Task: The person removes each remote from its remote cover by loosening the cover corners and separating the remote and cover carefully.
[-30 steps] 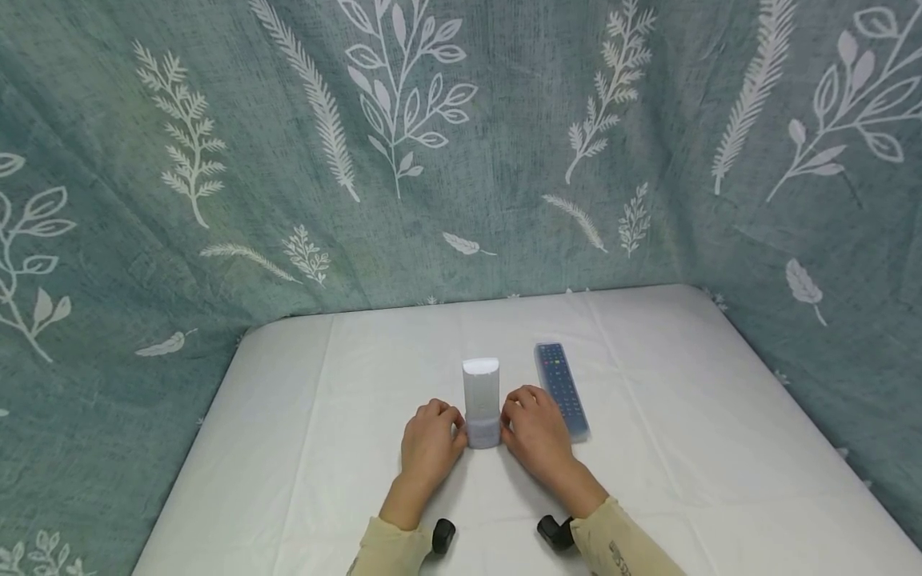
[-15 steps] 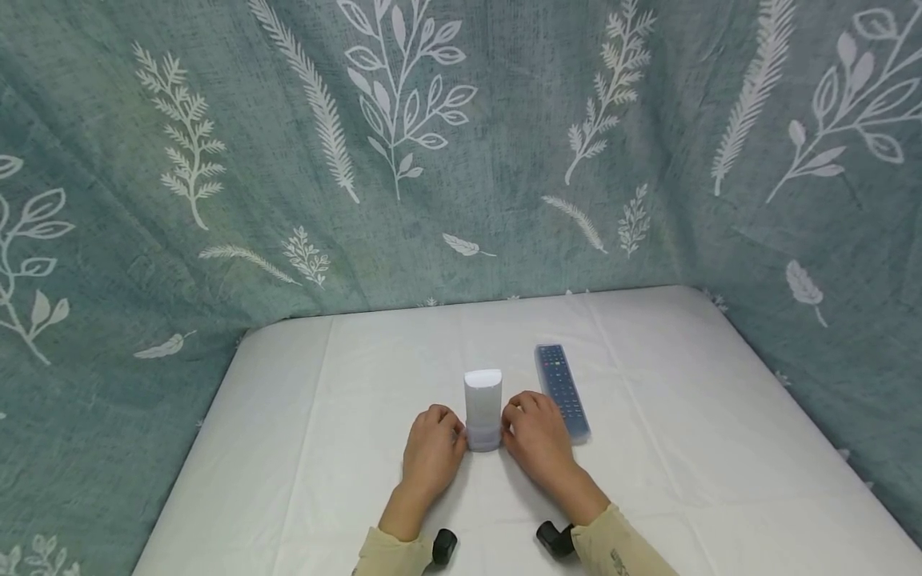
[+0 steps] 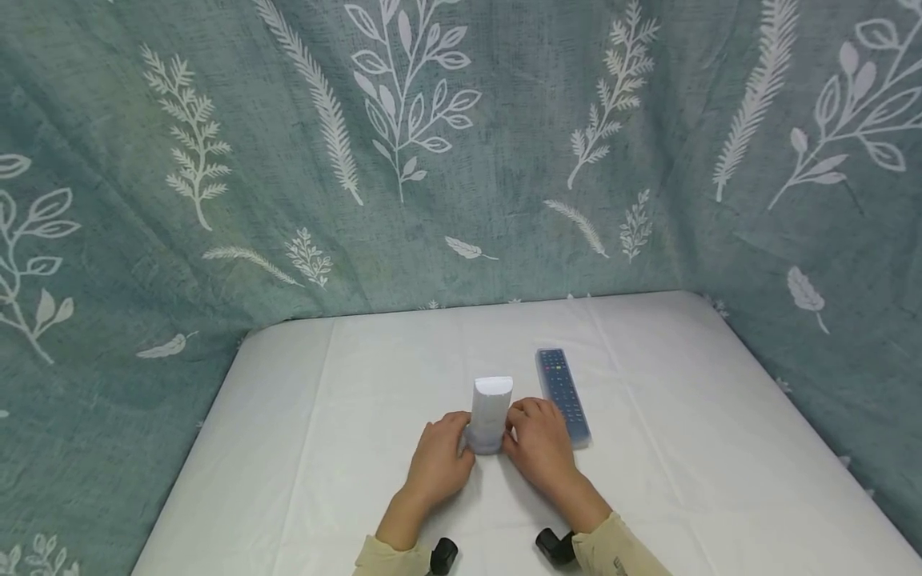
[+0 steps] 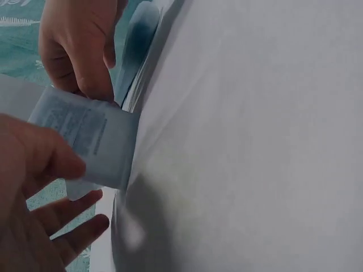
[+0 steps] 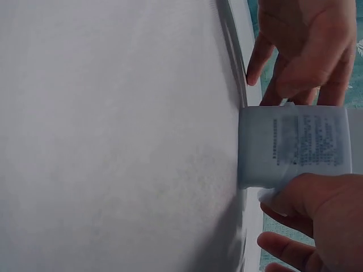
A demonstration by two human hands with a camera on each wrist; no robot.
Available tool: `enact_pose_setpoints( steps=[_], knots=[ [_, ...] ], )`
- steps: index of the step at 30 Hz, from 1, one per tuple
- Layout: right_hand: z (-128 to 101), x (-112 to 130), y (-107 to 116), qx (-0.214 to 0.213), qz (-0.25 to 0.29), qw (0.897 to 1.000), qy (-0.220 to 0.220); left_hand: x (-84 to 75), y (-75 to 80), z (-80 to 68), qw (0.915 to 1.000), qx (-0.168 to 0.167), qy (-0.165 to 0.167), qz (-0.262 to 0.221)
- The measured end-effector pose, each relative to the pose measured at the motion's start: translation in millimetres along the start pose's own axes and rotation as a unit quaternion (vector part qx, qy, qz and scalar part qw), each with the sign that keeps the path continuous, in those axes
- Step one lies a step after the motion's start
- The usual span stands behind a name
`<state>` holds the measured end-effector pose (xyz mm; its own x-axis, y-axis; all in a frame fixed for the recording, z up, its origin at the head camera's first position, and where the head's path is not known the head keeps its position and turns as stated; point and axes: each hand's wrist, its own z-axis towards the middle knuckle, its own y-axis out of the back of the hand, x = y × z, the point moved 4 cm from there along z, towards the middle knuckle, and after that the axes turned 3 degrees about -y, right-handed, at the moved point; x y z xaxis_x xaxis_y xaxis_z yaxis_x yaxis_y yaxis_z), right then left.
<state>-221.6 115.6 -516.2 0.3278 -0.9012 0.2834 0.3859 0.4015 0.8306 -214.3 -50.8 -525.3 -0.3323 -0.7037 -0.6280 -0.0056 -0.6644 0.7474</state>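
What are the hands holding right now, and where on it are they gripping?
Both hands, left hand and right hand, pinch the white packet at its lower end, one on each side, standing it upright on the table.

A matt white cloth covers the table (image 3: 302, 448), the upright white case (image 3: 491, 412) on it looks like smooth plastic, and beside it a remote (image 3: 563, 394) lies in glossy clear wrap.

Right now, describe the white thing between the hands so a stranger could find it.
On the white table, in front of the leaf-print curtain, a pale squeeze tube stands upright, held between the left hand and right hand. Unlike the flat dark remote control lying beside it, it is white and standing.
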Motion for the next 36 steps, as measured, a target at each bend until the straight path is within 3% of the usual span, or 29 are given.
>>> enact_pose_setpoints(
  steps=[5,7,15,19,23,27,32,34,36],
  knots=[
    [0.1,-0.5,1.6,-0.011,0.006,1.000,0.007,-5.7,1.8,2.4,0.9962,0.006,0.007,-0.086],
    [-0.2,-0.7,2.4,-0.015,0.010,1.000,0.008,-7.6,2.2,3.6,0.9953,0.006,0.003,-0.097],
    [-0.7,-2.0,3.6,-0.027,0.012,1.000,0.004,-9.7,-0.3,6.1,0.9970,0.008,-0.005,-0.077],
    [-0.5,-2.4,6.0,-0.028,0.018,0.999,0.000,-11.4,0.9,5.5,0.9984,-0.016,-0.019,-0.052],
    [-1.6,-1.9,7.3,0.006,0.034,0.999,-0.016,-15.3,5.4,1.8,0.9983,-0.045,-0.029,-0.023],
    [0.1,1.4,8.4,0.032,0.077,0.996,-0.041,-18.1,15.3,-1.4,0.9951,-0.085,-0.044,-0.025],
    [6.4,8.6,18.6,0.021,0.177,0.983,-0.043,-17.4,29.9,0.2,0.9869,-0.146,-0.053,-0.043],
    [8.3,11.0,24.3,0.036,0.235,0.970,-0.052,-15.3,33.7,0.7,0.9849,-0.162,-0.048,-0.037],
    [9.7,12.3,29.0,0.063,0.296,0.950,-0.080,-13.0,35.7,0.1,0.9831,-0.176,-0.051,-0.011]
  ],
)
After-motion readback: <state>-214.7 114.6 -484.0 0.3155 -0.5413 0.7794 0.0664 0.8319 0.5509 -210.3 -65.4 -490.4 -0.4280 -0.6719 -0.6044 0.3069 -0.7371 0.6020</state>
